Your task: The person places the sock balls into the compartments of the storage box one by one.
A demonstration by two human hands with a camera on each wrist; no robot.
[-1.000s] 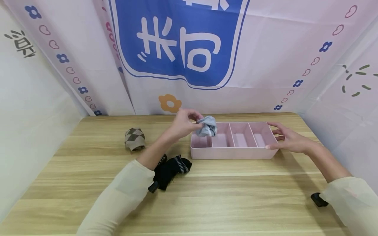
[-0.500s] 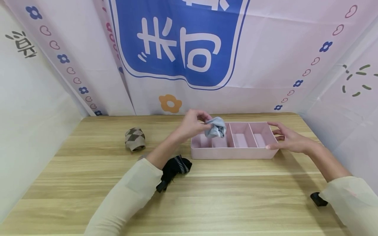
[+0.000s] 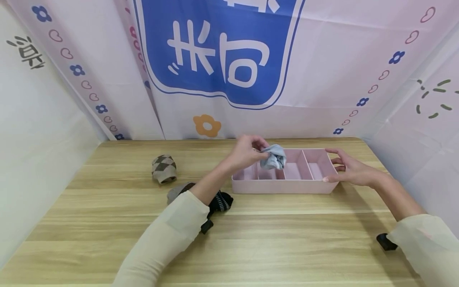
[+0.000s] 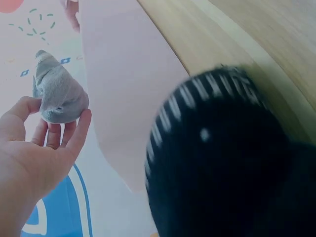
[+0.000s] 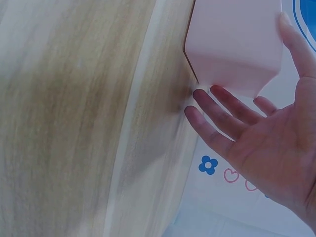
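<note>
My left hand (image 3: 247,153) pinches a balled-up pale blue-grey sock (image 3: 275,157) between thumb and fingertips. In the head view the sock overlaps the middle dividers of a pink compartment box (image 3: 276,187). The left wrist view shows this sock (image 4: 61,94) above the fingertips, beside the box's long wall (image 4: 128,74). At the box's right end, my right hand (image 3: 353,171) holds it, thumb at the front rim and index finger at the back corner. The other fingers are spread by the end wall (image 5: 232,71) in the right wrist view. The compartments that show hold nothing.
A brown-and-beige argyle sock (image 3: 164,169) lies rolled up on the left of the wooden table (image 3: 287,247). Under my left forearm lie a black sock with white stripes (image 3: 224,202) and a grey one (image 3: 175,194), partly hidden. A printed cloth (image 3: 322,79) hangs behind the table.
My left hand has moved steadily right with the pale sock, from over the left compartment to the middle dividers. The grey sock has come into view behind the forearm. My right hand stays put.
</note>
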